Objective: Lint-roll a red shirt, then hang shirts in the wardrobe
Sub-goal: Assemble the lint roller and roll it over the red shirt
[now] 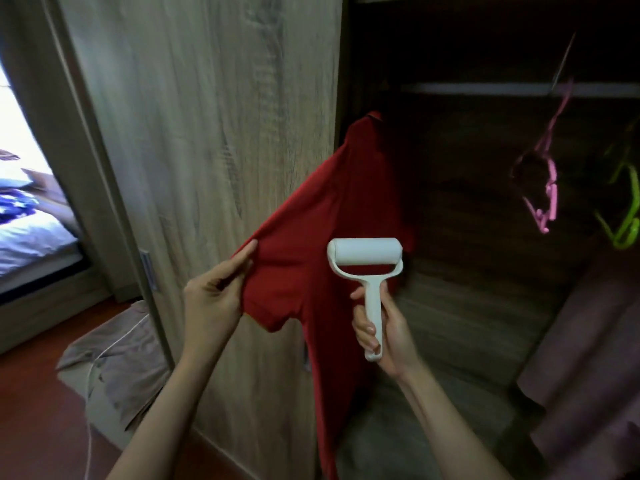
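Our left grip (214, 292) pinches taut the sleeve (273, 289) of the red shirt (322, 216) hanging above it, our right grip (384, 330) clasps the lint roller (365, 256), so we should roll straight, overlapping strokes.

Off to the left, a bed with pale blue-white bedding (31, 237) and a blue patterned cushion (15, 204) sits in bright daylight. Down on the reddish-brown floor (34, 427), a crumpled beige cloth (121, 372) lies with a thin white cord (90, 382) trailing across it.
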{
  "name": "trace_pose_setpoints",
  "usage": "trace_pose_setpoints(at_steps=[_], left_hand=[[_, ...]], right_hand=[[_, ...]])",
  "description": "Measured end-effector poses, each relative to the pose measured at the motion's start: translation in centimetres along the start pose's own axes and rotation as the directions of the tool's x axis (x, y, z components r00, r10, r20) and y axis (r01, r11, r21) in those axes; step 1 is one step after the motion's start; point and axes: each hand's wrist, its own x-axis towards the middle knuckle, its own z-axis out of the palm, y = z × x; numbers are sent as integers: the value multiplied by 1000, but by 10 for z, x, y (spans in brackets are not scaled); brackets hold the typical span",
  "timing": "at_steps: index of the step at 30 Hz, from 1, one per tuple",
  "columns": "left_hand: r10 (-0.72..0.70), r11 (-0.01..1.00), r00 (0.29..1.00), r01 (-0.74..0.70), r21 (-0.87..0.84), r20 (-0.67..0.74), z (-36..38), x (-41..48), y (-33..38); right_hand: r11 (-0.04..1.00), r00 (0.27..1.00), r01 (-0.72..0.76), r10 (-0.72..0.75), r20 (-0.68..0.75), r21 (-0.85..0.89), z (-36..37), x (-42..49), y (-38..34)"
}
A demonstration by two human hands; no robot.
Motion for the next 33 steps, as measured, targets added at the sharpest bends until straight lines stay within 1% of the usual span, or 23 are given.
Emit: trace_pose_setpoints(at_steps=[4, 7, 11, 13, 16, 18, 22, 25, 29, 33], left_hand=[[-74, 988, 997, 73, -138, -5, -14, 8, 20], [-108, 972, 994, 107, -210, 6, -23, 18, 31], [-153, 966, 987, 161, -202, 53, -38, 29, 32], [-181, 961, 980, 193, -199, 77, -42, 29, 31], [-208, 949, 969, 233, -214, 132, -45, 31, 33], [-229, 948, 957, 261, -182, 180, -50, 33, 33], [-271, 946, 911, 311, -86, 311, -62, 33, 30], [-283, 943, 876, 329, -54, 390, -66, 31, 32], [-285, 939, 871, 337, -64, 399, -65, 31, 36], [-313, 911, 837, 398, -107, 448, -65, 23, 40]], right_hand=[[996, 995, 2, 6, 102, -85, 32, 30, -21], [985, 990, 19, 5, 138, -169, 49, 41, -22], [965, 997, -7, 28, 78, -260, 33, 18, 28], [958, 998, 4, 15, 63, -286, 36, 17, 27], [958, 994, 63, -37, 99, -279, 61, 39, -6], [964, 988, 83, -47, 147, -252, 69, 46, -13], [981, 986, -28, 58, 154, -194, 47, 23, 14], [985, 975, -60, 92, 201, -159, 48, 26, 8], [985, 963, -45, 87, 256, -164, 60, 38, -14], [974, 969, -118, 155, 190, -196, 38, 14, 21]])
